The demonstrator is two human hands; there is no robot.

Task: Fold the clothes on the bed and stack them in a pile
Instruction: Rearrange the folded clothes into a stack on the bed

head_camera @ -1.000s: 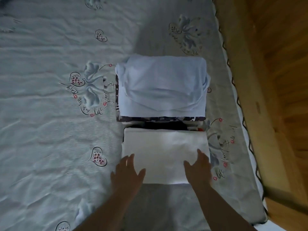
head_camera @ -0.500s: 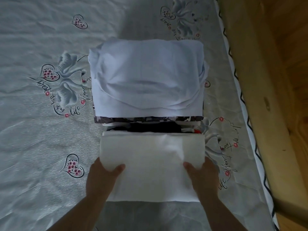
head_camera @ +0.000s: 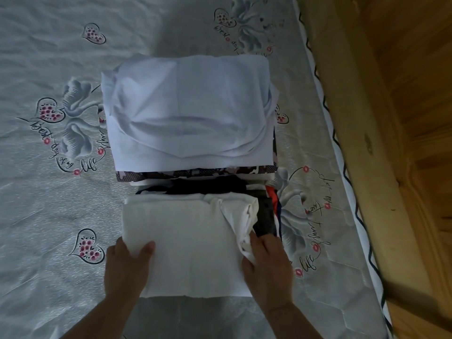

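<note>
Now both hands grip a soft, rectangular white garment.

A folded white garment lies flat on the bed, its right edge lifted and rumpled. Just behind it, touching, stands a pile of folded clothes topped by a pale bluish-white piece.

The head camera looks steeply down, close over the bed from its near edge.
</note>
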